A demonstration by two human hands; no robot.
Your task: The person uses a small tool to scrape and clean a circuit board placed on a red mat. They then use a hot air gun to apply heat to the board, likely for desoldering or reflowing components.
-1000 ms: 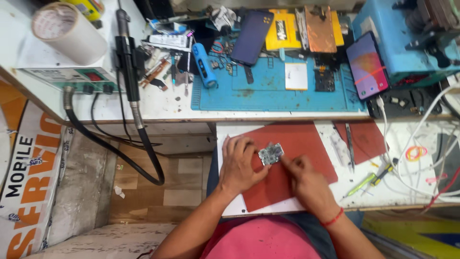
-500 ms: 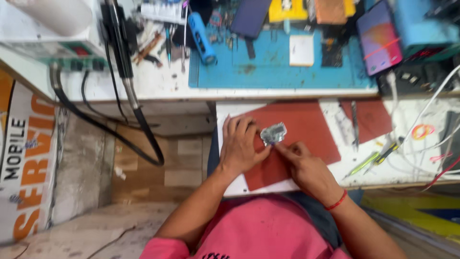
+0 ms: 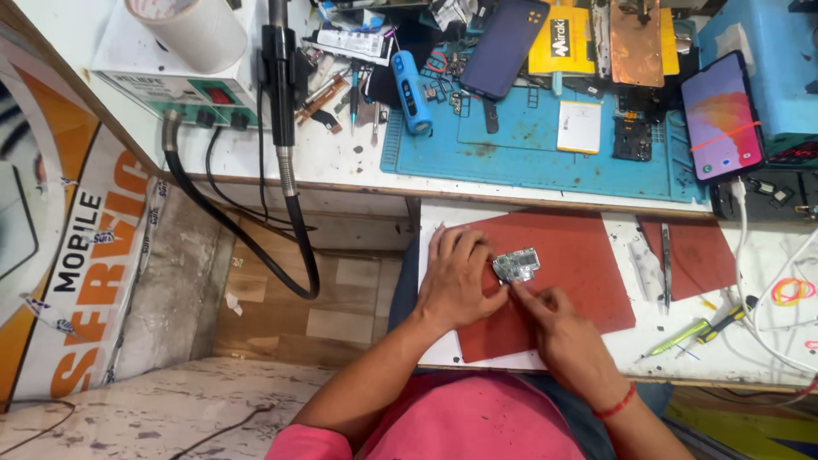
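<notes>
A small grey-green circuit board [image 3: 516, 265] lies on a red mat [image 3: 579, 255] on the lower white shelf. My left hand [image 3: 456, 277] rests on the mat with its fingers pressed against the board's left edge. My right hand [image 3: 558, 328] comes in from below, its fingertips pinched at the board's lower edge; whether they hold a tool is too small to tell. A red thread circles my right wrist.
A blue work mat [image 3: 528, 149] on the upper bench carries phones, a lit phone [image 3: 722, 119], a battery and small parts. A hot-air station [image 3: 175, 81] with its black hose [image 3: 256, 230] stands left. Tweezers [image 3: 665, 264], screwdrivers [image 3: 682, 338] and white cables lie right.
The camera has shifted, so the view sits slightly differently. Both hands stay on the board, which has tilted a little under the fingers.
</notes>
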